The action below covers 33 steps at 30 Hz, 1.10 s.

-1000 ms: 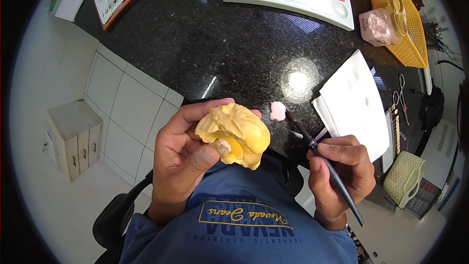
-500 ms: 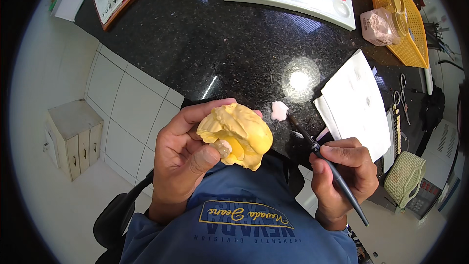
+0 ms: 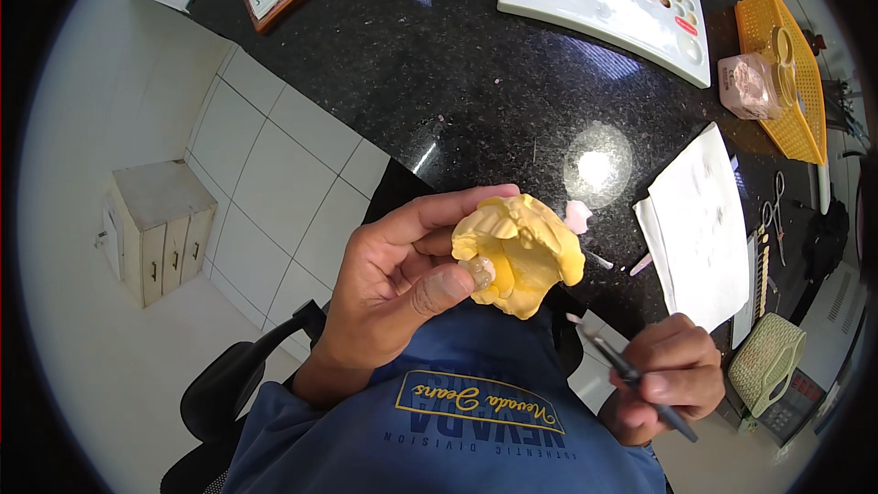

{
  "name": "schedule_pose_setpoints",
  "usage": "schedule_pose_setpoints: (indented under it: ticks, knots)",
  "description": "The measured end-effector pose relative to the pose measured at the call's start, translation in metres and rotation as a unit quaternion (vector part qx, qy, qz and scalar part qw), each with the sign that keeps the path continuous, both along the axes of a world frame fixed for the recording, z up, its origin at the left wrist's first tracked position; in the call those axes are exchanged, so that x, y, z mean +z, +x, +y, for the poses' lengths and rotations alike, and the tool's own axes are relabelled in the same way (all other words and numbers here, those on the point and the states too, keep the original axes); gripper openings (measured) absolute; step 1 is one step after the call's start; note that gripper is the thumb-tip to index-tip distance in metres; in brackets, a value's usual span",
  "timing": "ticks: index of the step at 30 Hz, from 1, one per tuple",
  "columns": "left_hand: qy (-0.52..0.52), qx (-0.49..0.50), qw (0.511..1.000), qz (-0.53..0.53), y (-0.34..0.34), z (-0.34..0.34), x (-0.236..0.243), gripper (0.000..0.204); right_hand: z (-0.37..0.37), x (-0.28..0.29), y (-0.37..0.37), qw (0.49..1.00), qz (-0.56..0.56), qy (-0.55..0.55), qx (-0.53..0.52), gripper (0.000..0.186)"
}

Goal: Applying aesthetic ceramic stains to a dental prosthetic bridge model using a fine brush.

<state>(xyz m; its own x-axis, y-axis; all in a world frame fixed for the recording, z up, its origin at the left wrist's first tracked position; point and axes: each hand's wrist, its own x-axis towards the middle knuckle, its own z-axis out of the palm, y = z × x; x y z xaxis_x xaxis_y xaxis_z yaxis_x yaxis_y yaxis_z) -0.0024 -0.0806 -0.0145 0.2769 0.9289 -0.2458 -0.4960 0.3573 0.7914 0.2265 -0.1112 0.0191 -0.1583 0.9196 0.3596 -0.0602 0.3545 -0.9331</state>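
Note:
My left hand [image 3: 389,284] is closed round a lumpy yellow dental cast [image 3: 530,247], with its hollow side facing me. Beside my left thumb, a small tan and pinkish piece [image 3: 478,272] sits against the cast. My right hand [image 3: 675,373] pinches a dark-handled brush [image 3: 611,355], lower and to the right of the cast. A small pink-white lump shows at the brush tip, apart from the cast. On the black worktop, just beyond the cast, lies a pale pink patch of material [image 3: 578,217].
White folded paper [image 3: 695,220] lies on the black worktop [image 3: 366,64], right of the pink patch. Farther back are a white palette [image 3: 594,18], a pink jar [image 3: 748,87] and a yellow basket [image 3: 796,101]. Scissors [image 3: 776,215] and a woven green case [image 3: 766,361] are at the right.
The brush has left the pink patch, drawn back toward me, and now carries a small lump at its tip. The view has shifted, so the worktop things sit farther right and lower.

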Motion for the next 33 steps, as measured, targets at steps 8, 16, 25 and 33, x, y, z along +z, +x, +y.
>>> schedule_pose_setpoints:
  ticks: [8, 16, 25, 33]
  knots:
    - [-0.004, -0.037, 0.998, -0.047, -0.005, 0.002, 0.0, 0.048, 0.015, 0.004, -0.025, 0.992, -0.124, -0.029, 0.002, 0.02]
    - [-0.002, 0.003, 1.0, 0.013, 0.001, 0.002, 0.001, 0.06, 0.017, 0.004, -0.025, 0.989, -0.147, -0.025, 0.011, 0.02]
    - [0.01, -0.033, 0.999, -0.04, -0.004, 0.002, -0.001, 0.049, 0.015, 0.001, -0.024, 0.992, -0.125, -0.02, -0.001, 0.02]
    - [0.013, -0.02, 1.0, -0.009, -0.002, 0.002, 0.0, 0.054, 0.017, 0.003, -0.025, 0.991, -0.134, -0.018, 0.015, 0.019]
